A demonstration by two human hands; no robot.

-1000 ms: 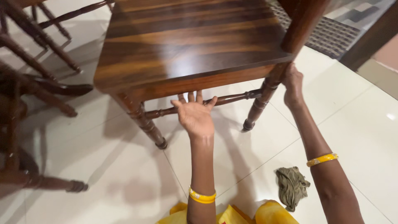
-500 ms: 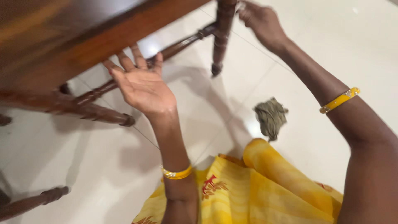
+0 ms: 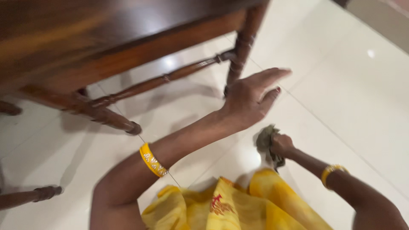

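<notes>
My left hand (image 3: 251,96) hangs open in the air in front of the dark wooden chair (image 3: 128,38), close to its turned front leg (image 3: 240,47), fingers stretched to the right and holding nothing. Lower down, my right hand (image 3: 282,145) is closed on the crumpled olive-green cloth (image 3: 265,140) that lies on the white tiled floor (image 3: 349,85). A yellow bangle circles each wrist. The chair's seat fills the top left, with a rung (image 3: 162,80) between its front legs.
Yellow patterned fabric (image 3: 230,204) of my clothing spreads at the bottom centre. Another chair's leg (image 3: 30,196) lies low at the left edge. The chair's near left leg (image 3: 106,117) ends on the tiles at centre left.
My right hand left the chair leg and dropped to grip the cloth on the floor. My left hand came off the rung and swung right. The view tilted down.
</notes>
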